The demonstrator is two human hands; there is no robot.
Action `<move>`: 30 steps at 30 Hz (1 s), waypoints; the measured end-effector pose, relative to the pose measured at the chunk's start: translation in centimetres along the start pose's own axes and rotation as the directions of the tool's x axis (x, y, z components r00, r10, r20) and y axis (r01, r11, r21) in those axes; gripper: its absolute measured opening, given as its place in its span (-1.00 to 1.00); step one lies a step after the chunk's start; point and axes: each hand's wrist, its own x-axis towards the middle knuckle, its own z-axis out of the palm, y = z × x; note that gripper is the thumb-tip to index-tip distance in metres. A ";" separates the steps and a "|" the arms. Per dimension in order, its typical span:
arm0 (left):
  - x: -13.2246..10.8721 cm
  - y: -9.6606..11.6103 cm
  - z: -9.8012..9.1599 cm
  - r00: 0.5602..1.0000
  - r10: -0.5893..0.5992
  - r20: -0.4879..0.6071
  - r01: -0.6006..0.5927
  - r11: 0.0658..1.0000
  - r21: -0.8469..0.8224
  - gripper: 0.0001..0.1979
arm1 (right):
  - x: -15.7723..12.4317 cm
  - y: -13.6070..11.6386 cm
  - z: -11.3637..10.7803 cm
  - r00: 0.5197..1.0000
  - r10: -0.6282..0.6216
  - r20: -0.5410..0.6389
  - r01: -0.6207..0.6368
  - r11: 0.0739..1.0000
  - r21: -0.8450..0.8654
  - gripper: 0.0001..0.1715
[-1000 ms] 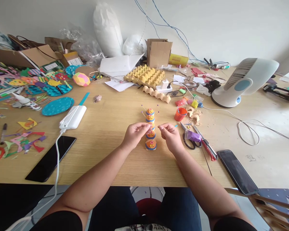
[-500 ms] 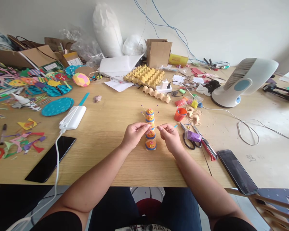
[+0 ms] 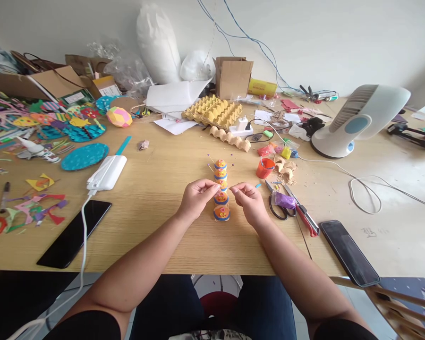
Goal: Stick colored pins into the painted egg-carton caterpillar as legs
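Observation:
A row of egg-carton cups [image 3: 221,213] stands on the table between my hands. The cups carry orange clay tops with small faces and blue bands. Thin sticks with purple tips poke out sideways from the two farthest cups. Left of the middle cup, my left hand [image 3: 198,199] is closed in a pinch, its fingertips in front of the cup. My right hand [image 3: 248,202] pinches on the other side, with a hint of something thin at its fingertips. What either pinch holds is too small to make out.
An orange cup [image 3: 265,168], scissors [image 3: 279,213], a purple clay packet [image 3: 285,200] and a utility knife [image 3: 306,219] lie to the right. Phones [image 3: 349,252] and a white power bank [image 3: 107,173] flank my arms. A fan [image 3: 357,123] and egg trays [image 3: 212,112] stand farther back.
Hardly anything differs. Both hands hold their pinches beside the middle cup, with only a slight shift of the fingertips.

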 end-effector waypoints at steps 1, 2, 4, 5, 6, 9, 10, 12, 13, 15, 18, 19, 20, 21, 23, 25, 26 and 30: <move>0.1 0.0 -0.1 1.000 0.004 0.004 -0.004 1.000 0.002 -0.74 | 0.0 0.0 0.0 1.000 0.001 0.006 -0.001 1.000 -0.011 -0.57; 0.1 -0.1 -0.1 1.000 0.005 0.008 -0.005 1.000 0.003 -0.75 | 0.0 0.0 0.0 1.000 0.006 0.013 -0.006 1.000 -0.018 -0.56; 0.1 0.0 -0.2 1.000 0.003 0.010 -0.003 1.000 0.001 -0.75 | 0.1 0.0 -0.1 0.999 0.021 0.027 -0.020 1.000 -0.023 -0.55; 0.1 0.0 -0.2 1.000 -0.003 0.010 0.003 1.000 0.000 -0.74 | 0.1 0.0 -0.1 0.999 0.028 0.032 -0.028 0.999 -0.023 -0.55; 0.2 0.1 -0.2 1.000 -0.013 0.010 0.013 1.000 -0.004 -0.73 | 0.2 0.1 -0.2 0.999 0.037 0.036 -0.036 0.999 -0.020 -0.55; 0.2 0.3 -0.1 0.997 -0.065 0.034 0.067 0.997 -0.040 -0.68 | 0.3 0.2 -0.2 0.998 0.059 0.035 -0.059 0.998 0.013 -0.57; 0.2 0.4 0.0 0.995 -0.083 0.055 0.086 0.995 -0.059 -0.66 | 0.3 0.2 -0.2 0.997 0.066 0.031 -0.067 0.997 0.031 -0.58; 0.1 0.4 0.1 0.989 -0.106 0.100 0.115 0.990 -0.086 -0.63 | 0.4 0.3 -0.2 0.997 0.073 0.024 -0.075 0.995 0.064 -0.59; 0.1 0.4 0.2 0.987 -0.111 0.114 0.121 0.989 -0.088 -0.62 | 0.4 0.3 -0.2 0.997 0.074 0.021 -0.076 0.994 0.075 -0.59; 0.0 0.3 0.3 0.986 -0.107 0.126 0.116 0.991 -0.066 -0.64 | 0.3 0.4 -0.2 0.997 0.071 0.023 -0.073 0.994 0.081 -0.58; -0.1 0.2 0.4 0.989 -0.089 0.119 0.092 0.996 -0.019 -0.69 | 0.2 0.4 0.0 0.997 0.060 0.046 -0.063 0.996 0.065 -0.60; -0.2 0.2 0.5 0.990 -0.088 0.110 0.089 0.996 -0.011 -0.70 | 0.1 0.3 0.1 0.997 0.054 0.055 -0.057 0.997 0.056 -0.61; -0.2 0.1 0.5 0.991 -0.092 0.097 0.094 0.996 -0.009 -0.71 | 0.0 0.2 0.2 0.997 0.048 0.063 -0.051 0.998 0.048 -0.62; -0.2 0.1 0.5 0.991 -0.101 0.083 0.102 0.995 -0.014 -0.71 | -0.1 0.1 0.4 0.997 0.043 0.070 -0.046 0.998 0.042 -0.62; -0.2 0.0 0.5 0.991 -0.114 0.067 0.117 0.992 -0.037 -0.71 | -0.2 -0.2 0.6 0.996 0.033 0.078 -0.036 0.999 0.038 -0.61; -0.2 -0.1 0.6 0.992 -0.106 0.068 0.110 0.992 -0.064 -0.73 | -0.3 -0.5 0.8 0.996 0.030 0.078 -0.033 0.999 0.039 -0.59; -0.2 -0.2 0.6 0.993 -0.097 0.068 0.102 0.992 -0.078 -0.74 | -0.3 -0.5 0.9 0.997 0.030 0.075 -0.033 0.999 0.036 -0.57; -0.3 -0.2 0.9 0.991 -0.115 0.064 0.124 0.978 -0.165 -0.75 | -0.4 -0.4 1.1 0.997 0.030 0.068 -0.031 0.999 0.009 -0.53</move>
